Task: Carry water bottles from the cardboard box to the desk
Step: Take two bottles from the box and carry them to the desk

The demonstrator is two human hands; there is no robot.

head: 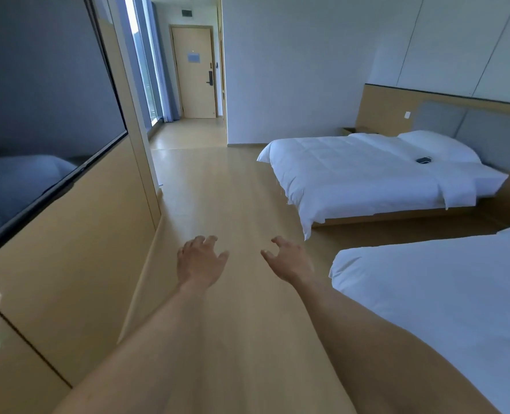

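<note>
Reaching out: both hands are held out in front over the wooden floor (233, 189), and they hold nothing.
Left hand (198, 259): the fingers are loosely curled and a little apart, with nothing in them.
Right hand (289, 259): the fingers are bent and spread, thumb out to the side, with nothing in them.
Around the hands: a wood wall with a dark TV (38, 100) is on the left, and two white beds are on the right, the near bed (442, 294) and the far bed (367, 174).
Far off: a closed door (194, 73) stands at the end of the hall.
Bottles, box and desk: none of them can be seen, so I cannot tell where they are.
How bottles may feel: my guess is full ones are heavy, smooth and a bit slippery, so holding round the middle seems best.
Hard to see: a small dark thing (424, 159) lies on the far bed, too small to name.
</note>
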